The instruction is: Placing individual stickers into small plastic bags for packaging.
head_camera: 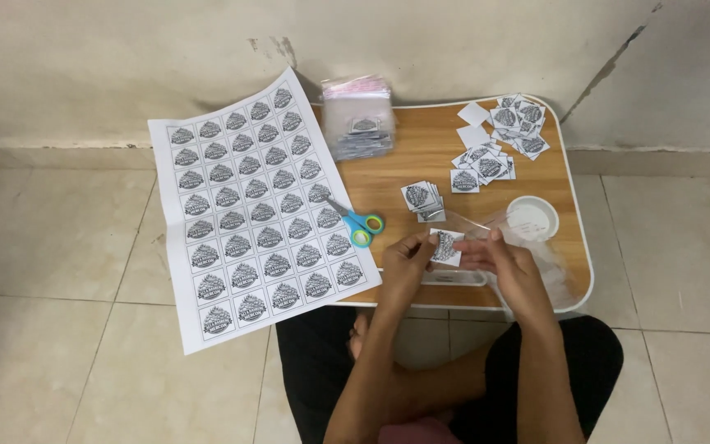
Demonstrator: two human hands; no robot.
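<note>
Nearest the camera: crossed legs in dark trousers [454, 370] on the tiled floor [51, 247], with both forearms reaching up over the near edge of the small wooden table [421, 156].

Progress, judged from the layout:
- A good share of cutting looks done. A loose pile of cut labels [499, 140] is spread at the far right corner, and a small neat stack of cut labels [422, 197] lies near the table's middle.
- A full printed sheet [248, 214] with rows of the same round emblem is draped over the left edge, partly hanging off the table. No rows appear cut from it, so plenty is left.
- Scissors [359, 224] with blue and green handles are laid down on the sheet's right margin, blades closed, untouched.
- A stack of clear plastic pouches [359, 123] sits at the far edge, beside the sheet's top corner. It looks thick, so bagging seems to be at an early stage.
- A white round lid or dish [533, 218] is set near the right edge; what it contains cannot be told.

Hands:
- Left hand [408, 256]: fingers narrowly pinched on the left side of one cut label [446, 247], held just above the near edge.
- Right hand [499, 259]: fingers partly curled, thumb and forefinger closed on a clear plastic pouch [495, 224] and touching the label's right side. The pouch is see-through and hard to trace; whether the label is already partly inside cannot be told.
</note>
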